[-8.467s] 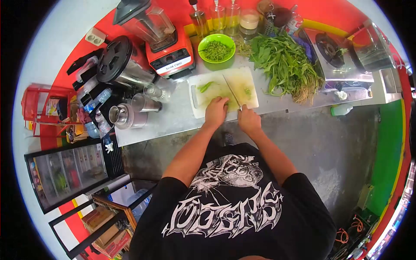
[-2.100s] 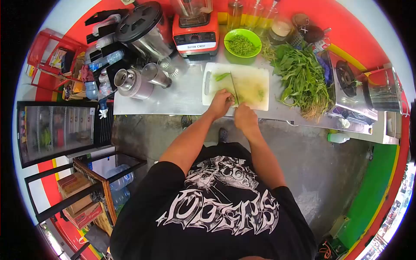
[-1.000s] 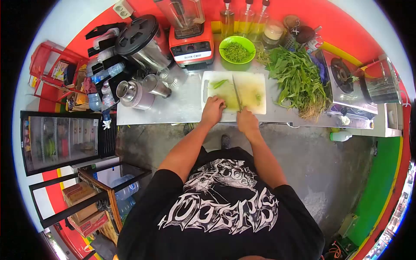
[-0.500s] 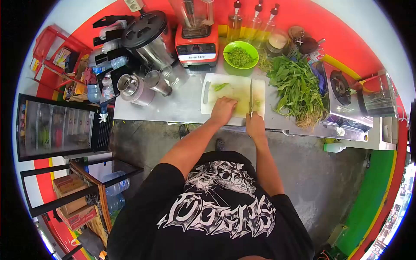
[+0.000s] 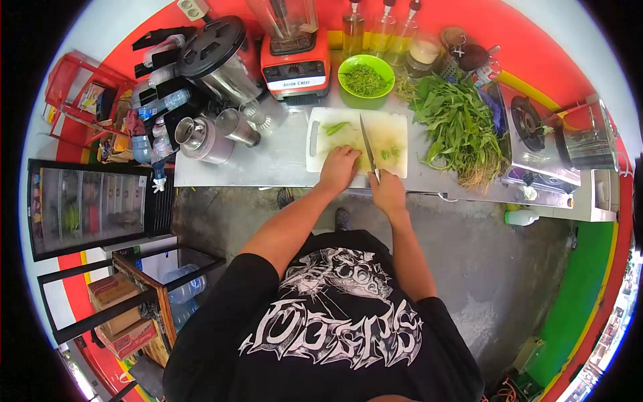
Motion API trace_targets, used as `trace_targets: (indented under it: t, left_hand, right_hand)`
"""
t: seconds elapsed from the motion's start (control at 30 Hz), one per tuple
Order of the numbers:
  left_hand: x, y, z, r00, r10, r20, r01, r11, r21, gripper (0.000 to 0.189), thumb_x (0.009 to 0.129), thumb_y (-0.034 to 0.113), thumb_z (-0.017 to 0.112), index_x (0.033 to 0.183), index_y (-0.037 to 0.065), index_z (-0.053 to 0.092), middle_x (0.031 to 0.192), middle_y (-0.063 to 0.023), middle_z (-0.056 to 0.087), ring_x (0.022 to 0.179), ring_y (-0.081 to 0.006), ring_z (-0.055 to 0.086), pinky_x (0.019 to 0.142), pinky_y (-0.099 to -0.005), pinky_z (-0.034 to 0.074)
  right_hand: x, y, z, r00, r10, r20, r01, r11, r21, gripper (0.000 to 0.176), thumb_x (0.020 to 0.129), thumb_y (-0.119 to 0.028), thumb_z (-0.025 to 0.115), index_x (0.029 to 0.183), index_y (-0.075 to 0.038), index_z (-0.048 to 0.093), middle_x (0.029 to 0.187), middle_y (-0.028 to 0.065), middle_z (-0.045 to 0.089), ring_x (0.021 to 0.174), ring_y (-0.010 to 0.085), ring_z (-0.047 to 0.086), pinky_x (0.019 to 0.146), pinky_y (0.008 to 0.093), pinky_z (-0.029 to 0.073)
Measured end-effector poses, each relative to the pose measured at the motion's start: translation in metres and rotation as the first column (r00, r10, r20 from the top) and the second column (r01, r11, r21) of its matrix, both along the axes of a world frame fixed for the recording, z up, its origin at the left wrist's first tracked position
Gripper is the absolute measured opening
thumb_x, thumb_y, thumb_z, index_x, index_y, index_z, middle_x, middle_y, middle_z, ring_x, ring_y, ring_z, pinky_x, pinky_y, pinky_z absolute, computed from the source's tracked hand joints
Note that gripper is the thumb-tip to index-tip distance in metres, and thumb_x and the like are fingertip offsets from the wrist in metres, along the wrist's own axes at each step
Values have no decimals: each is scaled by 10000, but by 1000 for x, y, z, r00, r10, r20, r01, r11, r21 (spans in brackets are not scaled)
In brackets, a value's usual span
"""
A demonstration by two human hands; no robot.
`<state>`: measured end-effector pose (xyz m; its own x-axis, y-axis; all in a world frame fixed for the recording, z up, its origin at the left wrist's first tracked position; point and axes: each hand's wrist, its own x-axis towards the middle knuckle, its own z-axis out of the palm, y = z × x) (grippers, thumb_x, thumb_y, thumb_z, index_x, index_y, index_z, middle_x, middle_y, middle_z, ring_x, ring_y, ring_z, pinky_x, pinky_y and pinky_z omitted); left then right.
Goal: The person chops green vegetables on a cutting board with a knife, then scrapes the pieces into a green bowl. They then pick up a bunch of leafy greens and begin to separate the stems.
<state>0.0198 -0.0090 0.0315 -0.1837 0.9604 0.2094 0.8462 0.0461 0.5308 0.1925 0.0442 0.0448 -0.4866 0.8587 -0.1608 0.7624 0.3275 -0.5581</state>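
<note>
A white cutting board [image 5: 395, 124] lies on the metal table. My right hand [image 5: 387, 189] is closed on the handle of a knife [image 5: 367, 139], whose blade slants up and left across the board. My left hand [image 5: 340, 166] rests on the board's lower left part, fingers bent and pressed together; anything under them is too hidden to name. Green pieces [image 5: 335, 127] lie above my left hand, and small cut bits [image 5: 390, 153] lie right of the blade. Behind the board stands a green bowl [image 5: 382, 100] of chopped greens. A heap of leafy greens [image 5: 455, 127] lies to the right.
A red blender [image 5: 295, 70], a steel cup [image 5: 236, 127] and a metal jug [image 5: 201, 139] stand on the left of the table [image 5: 268, 167]. Oil bottles [image 5: 382, 33] stand at the back, and a gas stove [image 5: 536, 144] at the right.
The knife has turned from nearly upright in view to slanting left, closer to my left hand. Small green bits now show right of the blade. The whole view has shifted slightly.
</note>
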Motion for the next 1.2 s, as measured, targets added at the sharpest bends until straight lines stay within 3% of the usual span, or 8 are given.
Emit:
trace_targets:
  t: [0.2,0.4,0.47,0.57,0.9,1.0,1.07,1.2]
  left_hand:
    - [1,16,-9,999,14,-32,-17,995,-103,203,807,80,708,1008,53,712,990,-119,676,983,-339,612,904,-438,495]
    - [14,28,-6,984,106,140,-91,990,-112,104,828,64,675,920,61,725,933,-133,681,962,-339,617,864,-434,514]
    - [12,25,-12,999,-17,-46,14,998,-66,119,838,60,662,933,69,733,948,-113,681,966,-330,614,837,-427,527]
    - [15,16,-19,1000,3,2,-3,1000,24,144,844,55,650,958,66,737,973,-93,679,971,-320,608,840,-420,530]
    - [15,6,-20,1000,-11,-12,12,999,49,210,820,-10,618,976,61,740,999,-70,672,979,-324,599,866,-410,526]
    - [14,8,-20,1000,-1,3,1,998,62,216,808,-17,618,971,57,738,1001,-70,674,976,-329,597,870,-408,522]
    - [14,8,-22,1000,-7,6,7,999,54,240,776,-29,627,967,67,737,999,-68,674,978,-324,597,872,-407,521]
    - [13,7,-13,997,-32,-65,33,999,9,266,748,-31,638,974,69,735,984,-66,667,979,-317,587,877,-396,515]
  right_hand:
    - [7,0,5,997,-68,-26,68,998,-6,376,950,-336,623,927,37,671,832,301,676,825,498,658,745,559,517]
    - [-1,-1,8,991,-114,-70,114,993,-7,394,966,-358,603,929,32,650,836,304,674,820,506,659,733,569,516]
    - [-3,-3,6,998,-60,12,60,998,15,393,980,-372,579,983,17,637,863,308,681,819,509,666,742,572,527]
    - [-7,-7,5,995,-70,69,71,997,-7,383,992,-376,557,1022,1,624,881,304,688,824,502,677,754,570,539]
    - [-12,-24,-7,965,-36,258,25,999,48,361,997,-363,543,1075,-12,579,840,237,713,821,419,721,744,531,569]
    - [-15,-28,-11,952,-57,300,47,998,40,323,1005,-334,527,1081,-21,540,829,215,723,832,399,731,740,511,578]
    - [-19,-24,-7,922,-2,387,-23,998,59,273,997,-236,481,1125,-2,544,885,196,742,825,370,745,711,472,591]
    - [-23,-8,-5,936,43,349,-69,996,62,263,977,-199,491,1134,9,532,903,204,742,830,367,747,714,469,592]
